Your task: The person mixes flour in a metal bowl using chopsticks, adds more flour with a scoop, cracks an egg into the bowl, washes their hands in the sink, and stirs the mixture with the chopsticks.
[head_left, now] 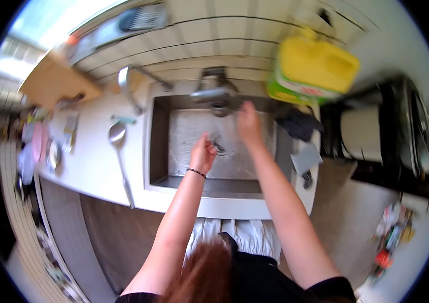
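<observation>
My left hand [203, 153], with a dark bracelet at the wrist, hangs over the metal sink [184, 169]. Its fingers are curled in, and whatever they may hold is hidden. Just right of those fingers a dark, shiny patch [218, 146] shows near the basin's middle; I cannot tell whether it is the drain. My right hand [248, 123] is raised at the right of the faucet [214, 95] and smeared by motion, so its fingers do not show clearly. No object can be made out in it.
Left of the sink lie a ladle [117, 134] and a curved metal spout [126, 83]. A yellow jug [315, 65] stands at the back right. A dark cloth [300, 123] and a grey-blue pad [306, 159] lie on the right rim. A black rack [376, 126] is farther right.
</observation>
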A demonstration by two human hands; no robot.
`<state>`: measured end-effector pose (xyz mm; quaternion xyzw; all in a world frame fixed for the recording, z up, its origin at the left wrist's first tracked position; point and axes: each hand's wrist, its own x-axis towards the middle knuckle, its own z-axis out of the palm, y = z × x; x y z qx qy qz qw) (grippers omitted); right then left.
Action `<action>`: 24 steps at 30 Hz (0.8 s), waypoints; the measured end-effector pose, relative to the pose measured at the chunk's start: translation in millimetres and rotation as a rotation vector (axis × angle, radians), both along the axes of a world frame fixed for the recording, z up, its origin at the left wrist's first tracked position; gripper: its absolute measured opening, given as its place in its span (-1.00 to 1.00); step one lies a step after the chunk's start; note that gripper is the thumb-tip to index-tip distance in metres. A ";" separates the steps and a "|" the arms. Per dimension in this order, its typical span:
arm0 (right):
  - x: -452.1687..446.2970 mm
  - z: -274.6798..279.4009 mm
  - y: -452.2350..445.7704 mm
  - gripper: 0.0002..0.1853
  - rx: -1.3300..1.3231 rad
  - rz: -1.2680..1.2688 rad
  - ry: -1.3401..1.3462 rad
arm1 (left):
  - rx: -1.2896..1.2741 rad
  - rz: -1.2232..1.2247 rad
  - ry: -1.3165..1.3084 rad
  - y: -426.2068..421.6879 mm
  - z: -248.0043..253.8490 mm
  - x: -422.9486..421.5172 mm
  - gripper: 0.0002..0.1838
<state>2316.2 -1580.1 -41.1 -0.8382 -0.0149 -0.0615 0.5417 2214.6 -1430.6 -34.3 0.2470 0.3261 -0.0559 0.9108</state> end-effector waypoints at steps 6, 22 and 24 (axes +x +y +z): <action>87.1 -13.7 -0.7 -0.71 0.578 0.105 0.537 | 0.260 0.072 0.154 53.2 54.5 -63.9 -0.65; -60.1 -1.6 -13.9 -0.55 -0.259 0.378 0.958 | 0.305 0.744 0.269 291.5 80.3 -529.2 -0.72; -89.8 22.0 24.4 -0.50 -0.361 0.516 0.871 | 0.682 0.516 0.788 308.8 80.4 -636.9 -0.55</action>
